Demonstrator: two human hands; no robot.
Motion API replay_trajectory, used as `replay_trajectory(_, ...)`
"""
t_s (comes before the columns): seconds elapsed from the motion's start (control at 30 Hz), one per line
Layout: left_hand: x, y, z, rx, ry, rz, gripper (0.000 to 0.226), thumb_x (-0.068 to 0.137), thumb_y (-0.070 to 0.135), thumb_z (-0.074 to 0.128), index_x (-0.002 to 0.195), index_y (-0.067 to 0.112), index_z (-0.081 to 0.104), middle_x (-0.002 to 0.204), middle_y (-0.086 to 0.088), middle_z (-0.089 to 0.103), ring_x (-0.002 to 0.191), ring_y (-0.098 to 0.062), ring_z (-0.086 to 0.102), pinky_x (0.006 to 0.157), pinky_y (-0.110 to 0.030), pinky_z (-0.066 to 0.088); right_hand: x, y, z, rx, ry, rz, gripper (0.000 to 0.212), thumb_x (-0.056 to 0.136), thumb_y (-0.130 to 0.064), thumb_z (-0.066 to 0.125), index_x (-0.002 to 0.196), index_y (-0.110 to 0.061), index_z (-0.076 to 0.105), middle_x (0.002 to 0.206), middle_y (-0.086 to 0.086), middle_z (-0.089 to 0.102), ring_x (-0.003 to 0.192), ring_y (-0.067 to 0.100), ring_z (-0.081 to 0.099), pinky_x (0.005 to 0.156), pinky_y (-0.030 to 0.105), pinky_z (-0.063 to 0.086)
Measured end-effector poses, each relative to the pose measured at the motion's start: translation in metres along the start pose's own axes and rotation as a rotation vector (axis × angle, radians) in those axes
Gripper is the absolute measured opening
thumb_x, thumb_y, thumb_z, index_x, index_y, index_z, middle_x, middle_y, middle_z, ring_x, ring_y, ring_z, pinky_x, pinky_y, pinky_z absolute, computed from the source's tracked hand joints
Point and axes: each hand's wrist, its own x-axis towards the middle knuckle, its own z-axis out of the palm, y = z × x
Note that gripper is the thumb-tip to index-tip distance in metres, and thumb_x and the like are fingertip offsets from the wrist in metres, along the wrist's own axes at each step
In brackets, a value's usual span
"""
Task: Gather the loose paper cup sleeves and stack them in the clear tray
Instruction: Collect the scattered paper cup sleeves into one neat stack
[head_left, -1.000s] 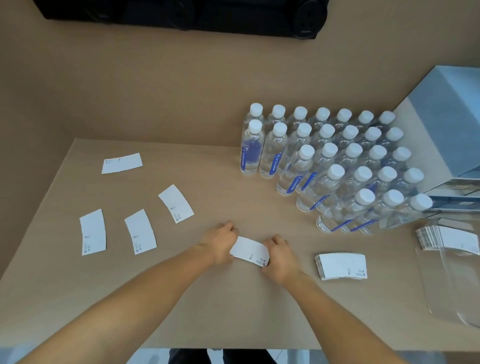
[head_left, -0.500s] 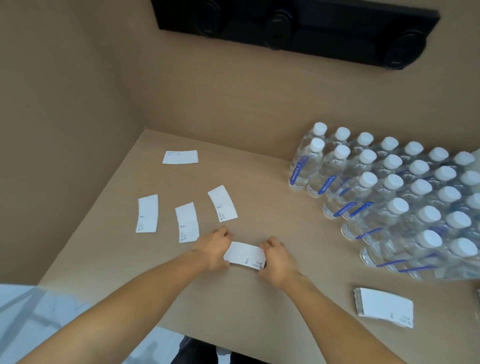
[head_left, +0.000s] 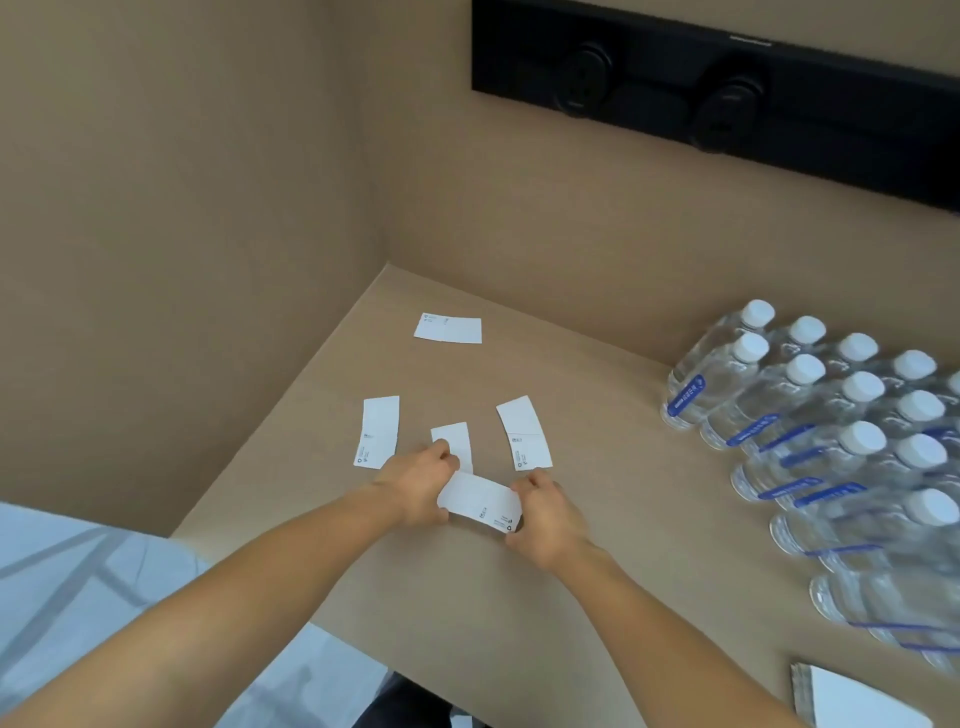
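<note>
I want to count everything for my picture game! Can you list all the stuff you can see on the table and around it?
held sleeve: one, white, between both hands near the table's front
loose sleeves: four, white, flat on the table's left part
sleeve stack: one, white, bottom right corner, partly cut off
water bottles: many, clear with white caps and blue labels, right side
table: one, tan
black panel: one, on the back wall
left hand: grips the sleeve's left end
right hand: grips its right end
</note>
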Motion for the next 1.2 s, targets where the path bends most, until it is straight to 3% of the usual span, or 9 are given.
replay_trajectory(0.27, 0.013, -0.033, -0.012, -0.051, 0.027, 0.017, 0.055, 0.084, 0.031, 0.068, 0.132, 0.014, 0.047, 0.13, -0.001, 0.048, 0.114, -0.023, 0.056, 0.086, -0.039, 0.052, 0.023, -0.022, -0.005, -0.007, 0.023, 0.018, 0.05, 0.079, -0.029, 0.065, 0.125, -0.017, 0.05, 0.125, 0.001, 0.043, 0.108, 0.024, 0.054, 0.07, 0.031, 0.049)
replay_trajectory(0.43, 0.024, -0.049, -0.027, -0.042, 0.009, 0.062, 0.047, 0.082, 0.019, 0.064, 0.127, 0.016, 0.051, 0.126, 0.0, 0.049, 0.109, -0.022, 0.058, 0.084, -0.04, 0.053, 0.034, -0.034, -0.006, 0.022, 0.038, 0.043, 0.048, 0.078, -0.034, 0.066, 0.121, -0.017, 0.051, 0.123, 0.001, 0.045, 0.11, 0.022, 0.054, 0.072, 0.032, 0.05)
replay_trajectory(0.67, 0.057, -0.058, -0.056, -0.015, 0.056, 0.182, 0.04, 0.086, 0.012, 0.058, 0.125, 0.019, 0.054, 0.125, 0.002, 0.052, 0.116, -0.021, 0.055, 0.073, -0.031, 0.045, 0.042, -0.057, -0.006, 0.172, 0.107, 0.232, 0.048, 0.078, -0.034, 0.067, 0.117, -0.014, 0.05, 0.119, 0.002, 0.045, 0.099, 0.024, 0.06, 0.068, 0.032, 0.049)
replay_trajectory(0.8, 0.074, -0.06, -0.062, 0.071, 0.02, 0.281, 0.047, 0.087, 0.006, 0.056, 0.132, 0.02, 0.053, 0.131, 0.003, 0.053, 0.122, -0.022, 0.053, 0.085, -0.034, 0.051, 0.039, -0.078, 0.01, 0.354, 0.141, 0.383, 0.051, 0.074, -0.039, 0.071, 0.112, -0.014, 0.05, 0.115, 0.001, 0.046, 0.094, 0.025, 0.063, 0.072, 0.035, 0.053)
replay_trajectory(0.93, 0.087, -0.063, -0.059, 0.159, -0.035, 0.351, 0.047, 0.086, 0.001, 0.054, 0.131, 0.017, 0.054, 0.128, 0.0, 0.056, 0.119, -0.025, 0.053, 0.089, -0.036, 0.048, 0.039, -0.098, 0.025, 0.485, 0.163, 0.517, 0.047, 0.073, -0.042, 0.07, 0.105, -0.016, 0.048, 0.108, 0.0, 0.046, 0.091, 0.026, 0.062, 0.072, 0.039, 0.056)
replay_trajectory(1.2, 0.103, -0.069, -0.056, 0.271, -0.141, 0.489, 0.062, 0.085, 0.003, 0.061, 0.142, 0.022, 0.046, 0.134, 0.0, 0.05, 0.123, -0.025, 0.05, 0.094, -0.035, 0.045, 0.04, -0.111, 0.044, 0.589, 0.218, 0.624, 0.053, 0.075, -0.036, 0.069, 0.117, -0.014, 0.046, 0.116, 0.001, 0.045, 0.103, 0.025, 0.059, 0.079, 0.04, 0.055)
